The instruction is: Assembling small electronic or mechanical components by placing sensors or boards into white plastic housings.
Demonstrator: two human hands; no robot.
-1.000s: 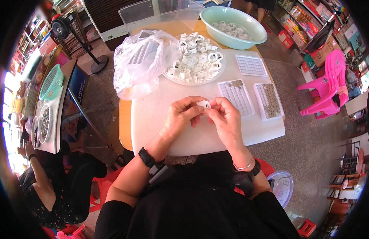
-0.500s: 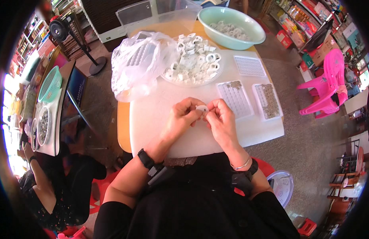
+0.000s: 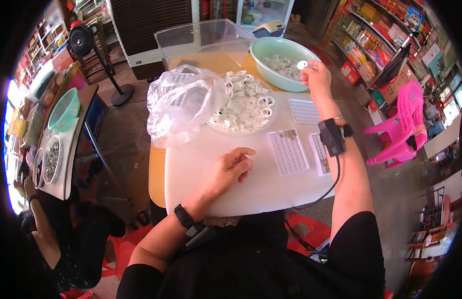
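My right hand (image 3: 316, 78) is stretched out over the near right rim of a pale green basin (image 3: 258, 56). Between thumb and fingers it pinches a small white ring-shaped piece (image 3: 302, 65). Inside the basin lie many similar greyish-white pieces (image 3: 281, 67). My left hand (image 3: 234, 167) hovers over or rests on the white tabletop (image 3: 191, 179), fingers loosely bent and apart, holding nothing. Beyond it, a heap of white ring-shaped pieces (image 3: 243, 107) fills a round clear dish. Nearest its right side is a white compartment tray (image 3: 289, 154) with small brownish bits at its top.
Another tray (image 3: 318, 152) is partly covered by my right forearm; a third tray (image 3: 304, 111) lies farther back. A crumpled clear plastic bag (image 3: 183, 107) sits left of the heap, before a clear box (image 3: 206, 45). Pink chairs (image 3: 403, 124) stand right. Another person (image 3: 66, 234) sits at left.
My hands have parted. The right one has moved far forward to the basin, carrying the white piece. My left hand has let go and loosened, lying slightly nearer me. The view has tilted up.
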